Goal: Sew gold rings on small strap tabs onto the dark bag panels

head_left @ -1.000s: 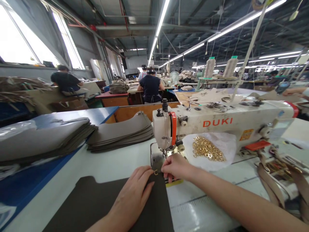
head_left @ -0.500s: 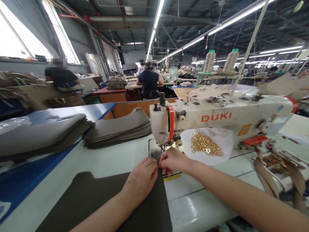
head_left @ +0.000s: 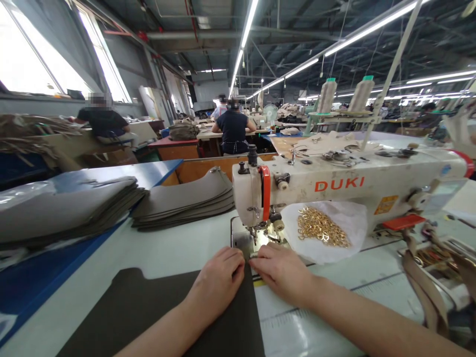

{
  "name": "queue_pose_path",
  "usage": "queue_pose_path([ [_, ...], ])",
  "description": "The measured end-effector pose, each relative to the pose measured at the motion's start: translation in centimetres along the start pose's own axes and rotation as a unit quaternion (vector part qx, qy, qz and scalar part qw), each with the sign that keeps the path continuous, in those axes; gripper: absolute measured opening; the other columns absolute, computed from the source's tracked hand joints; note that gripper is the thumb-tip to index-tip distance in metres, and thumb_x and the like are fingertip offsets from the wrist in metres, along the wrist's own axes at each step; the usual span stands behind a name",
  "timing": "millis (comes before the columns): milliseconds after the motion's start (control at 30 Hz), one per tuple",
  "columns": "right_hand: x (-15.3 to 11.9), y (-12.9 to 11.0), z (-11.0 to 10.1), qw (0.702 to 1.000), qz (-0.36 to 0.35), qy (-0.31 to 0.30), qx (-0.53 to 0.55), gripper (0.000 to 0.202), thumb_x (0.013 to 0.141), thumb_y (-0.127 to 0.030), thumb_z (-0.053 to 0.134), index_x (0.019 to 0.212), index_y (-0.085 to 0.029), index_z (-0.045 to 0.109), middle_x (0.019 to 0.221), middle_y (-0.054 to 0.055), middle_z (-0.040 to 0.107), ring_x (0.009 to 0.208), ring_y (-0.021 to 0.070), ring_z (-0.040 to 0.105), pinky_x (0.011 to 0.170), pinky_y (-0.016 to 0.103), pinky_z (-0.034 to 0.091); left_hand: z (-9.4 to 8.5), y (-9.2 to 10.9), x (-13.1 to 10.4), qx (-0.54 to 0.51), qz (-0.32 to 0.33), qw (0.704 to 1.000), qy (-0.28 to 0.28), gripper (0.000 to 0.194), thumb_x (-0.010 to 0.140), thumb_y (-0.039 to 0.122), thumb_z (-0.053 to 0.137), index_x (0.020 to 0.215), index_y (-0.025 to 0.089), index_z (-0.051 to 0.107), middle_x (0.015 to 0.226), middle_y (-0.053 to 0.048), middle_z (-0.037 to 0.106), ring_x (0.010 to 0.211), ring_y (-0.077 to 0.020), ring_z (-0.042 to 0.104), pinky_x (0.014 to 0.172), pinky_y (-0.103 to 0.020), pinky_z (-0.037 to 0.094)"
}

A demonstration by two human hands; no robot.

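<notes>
A dark grey-brown fabric panel (head_left: 163, 307) lies flat on the sewing table, its far right corner just in front of the sewing machine (head_left: 297, 178). My left hand (head_left: 222, 272) is closed at that corner, fingers curled and gripping the panel's edge. Just to the right, my right hand (head_left: 284, 275) has its fingers pressed together, tips at the panel's right edge. Whatever those fingertips pinch is too small and hidden to name. Both hands are close in front of the lit needle area (head_left: 260, 235), below the presser foot.
Gold metal rings (head_left: 322, 228) lie on a white sheet (head_left: 357, 228) under the machine arm. Stacked grey panels (head_left: 182, 198) stand behind left, with another stack (head_left: 70, 213) further left. Straps (head_left: 424, 282) hang by a tray at right. Thread cones (head_left: 327, 96) and co-workers (head_left: 232, 126) are beyond.
My right hand has moved slightly right and lower, flattening from a raised pinch beside the needle area. My left hand and the panel stay nearly in place. The view has shifted slightly.
</notes>
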State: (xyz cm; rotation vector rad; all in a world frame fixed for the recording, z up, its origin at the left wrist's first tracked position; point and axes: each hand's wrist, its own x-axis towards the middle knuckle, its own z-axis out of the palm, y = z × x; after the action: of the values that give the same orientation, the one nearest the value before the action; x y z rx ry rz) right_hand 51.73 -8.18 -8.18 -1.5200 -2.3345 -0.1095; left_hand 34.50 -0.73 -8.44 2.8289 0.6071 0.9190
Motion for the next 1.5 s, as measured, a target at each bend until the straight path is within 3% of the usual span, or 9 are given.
queue_pose_path([
  [300,0.1,0.2,0.2,1.0,-0.018,0.007,-0.019,0.022,0.095,-0.02,0.043,0.084,-0.018,0.062,0.079,0.003,0.06,0.076,0.0174,0.052,0.068,0.027,0.042,0.0,-0.4,0.2,0.007,0.018,1.0,-0.022,0.017,0.08,0.005,0.05,0.071,0.019,0.054,0.073,-0.002,0.063,0.07,-0.0169,0.059,0.068,-0.03,0.053],
  [467,-1.7,0.2,-1.7,0.993,-0.1,-0.037,-0.045,0.013,0.092,-0.018,0.05,0.096,-0.017,0.062,0.082,0.003,0.06,0.081,0.0184,0.052,0.073,0.03,0.043,0.0,-0.3,0.1,0.02,0.029,0.999,-0.025,0.017,0.081,0.004,0.049,0.072,0.018,0.054,0.073,-0.002,0.063,0.07,-0.0172,0.059,0.067,-0.03,0.053],
  [633,-3.4,-0.8,-2.8,0.98,-0.172,-0.067,-0.07,0.018,0.091,-0.019,0.053,0.108,-0.013,0.058,0.092,0.004,0.061,0.089,0.0196,0.052,0.079,0.032,0.043,0.2,-0.3,0.0,0.024,0.027,0.999,-0.012,0.017,0.082,0.005,0.048,0.074,0.018,0.054,0.074,-0.002,0.063,0.072,-0.0176,0.059,0.07,-0.031,0.053],
  [833,-2.0,-1.3,-0.6,0.991,-0.128,0.01,-0.042,0.015,0.093,-0.023,0.05,0.084,-0.016,0.059,0.089,0.004,0.06,0.089,0.0186,0.052,0.088,0.032,0.042,0.1,-0.2,0.0,0.033,0.032,0.999,-0.015,0.017,0.084,0.006,0.047,0.074,0.018,0.055,0.074,-0.003,0.063,0.07,-0.0183,0.059,0.067,-0.032,0.053],
  [933,-1.4,-1.3,0.3,0.993,-0.112,0.035,-0.018,0.011,0.091,-0.024,0.053,0.087,-0.016,0.059,0.09,0.005,0.062,0.091,0.0192,0.053,0.089,0.032,0.042,0.1,-0.3,-0.1,0.029,0.043,0.999,-0.007,0.019,0.085,0.006,0.045,0.074,0.018,0.054,0.073,-0.003,0.062,0.068,-0.0179,0.058,0.064,-0.031,0.053],
  [1167,-1.7,-1.0,1.6,0.991,-0.131,0.033,0.02,0.018,0.095,-0.017,0.044,0.091,-0.016,0.062,0.097,0.005,0.066,0.095,0.0169,0.056,0.09,0.031,0.043,0.1,-0.2,-0.2,0.026,0.048,0.998,0.008,0.022,0.089,0.008,0.04,0.076,0.019,0.054,0.073,-0.002,0.062,0.07,-0.0166,0.059,0.066,-0.029,0.052],
  [1500,-1.6,-1.2,1.1,0.992,-0.115,0.022,0.036,0.015,0.094,-0.018,0.047,0.091,-0.016,0.062,0.098,0.006,0.066,0.095,0.0172,0.057,0.091,0.031,0.043,0.4,-0.5,0.0,0.014,0.045,0.999,-0.009,0.02,0.089,0.008,0.042,0.076,0.019,0.054,0.075,-0.003,0.062,0.072,-0.0174,0.058,0.068,-0.03,0.052],
])
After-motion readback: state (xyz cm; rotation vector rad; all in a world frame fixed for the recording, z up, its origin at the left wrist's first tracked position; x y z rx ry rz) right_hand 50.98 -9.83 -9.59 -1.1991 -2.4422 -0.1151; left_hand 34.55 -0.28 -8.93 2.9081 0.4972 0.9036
